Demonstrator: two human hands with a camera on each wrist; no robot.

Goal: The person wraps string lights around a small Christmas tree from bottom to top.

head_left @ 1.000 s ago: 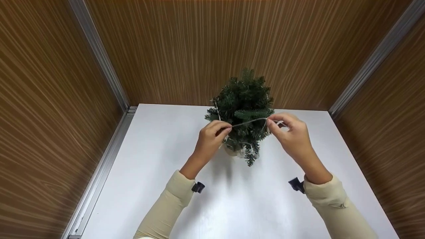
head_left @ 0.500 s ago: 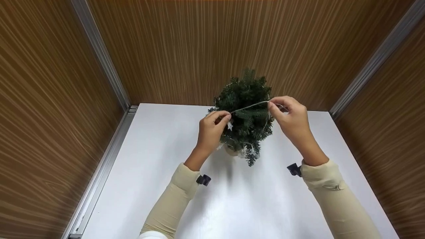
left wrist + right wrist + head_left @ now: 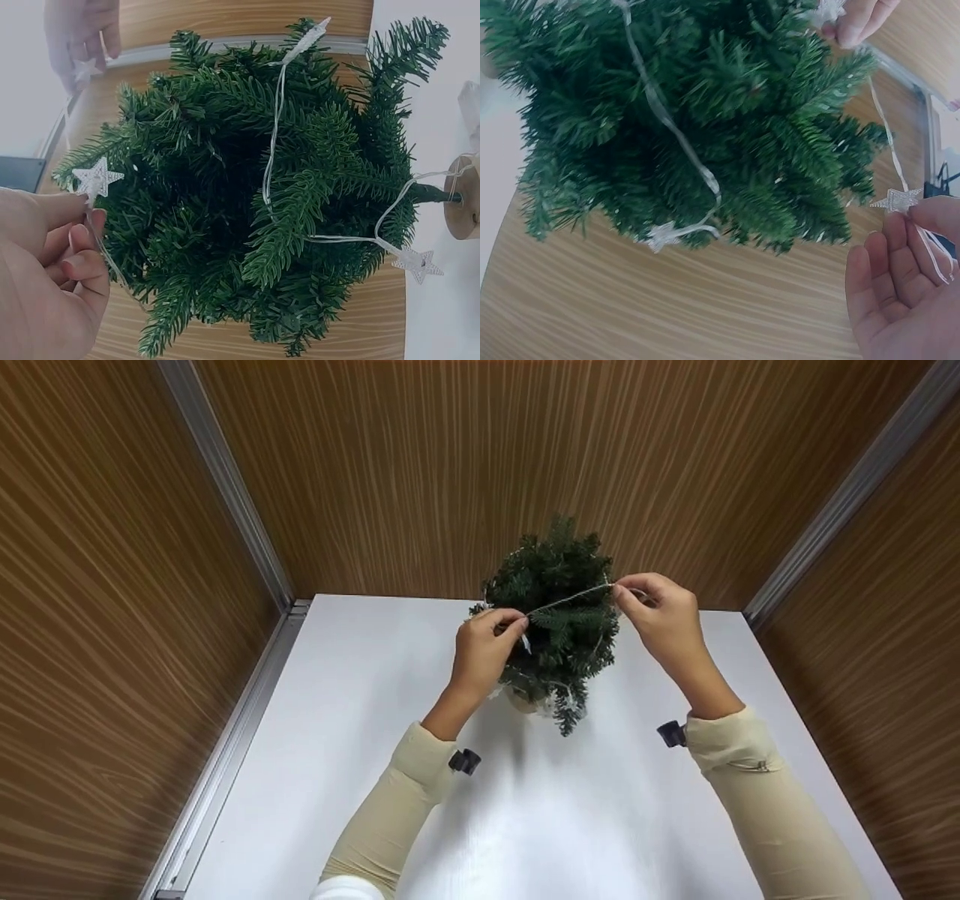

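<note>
A small artificial Christmas tree (image 3: 562, 562) stands on the table with a star string light (image 3: 568, 599) partly wound round it. My left hand (image 3: 482, 654) pinches the wire at the tree's near left side, just by a clear star (image 3: 97, 178). On the right side, my right hand (image 3: 664, 619) pinches the same string at another star (image 3: 897, 200). The stretch between both hands runs nearly taut in front of the upper branches. A loop of wire hangs from my right hand in the right wrist view. More stars, such as one low star (image 3: 418, 265), rest among the branches.
The tree's round wooden base (image 3: 459, 199) sits on the white table (image 3: 360, 720). Wood-grain panels (image 3: 420, 472) close off the back and both sides, with metal rails (image 3: 232, 495) at the corners.
Both hands have risen toward the upper part of the tree, still pinching the string. The stretch of wire moved up with them, and my right hand shifted slightly right in the last half second.
</note>
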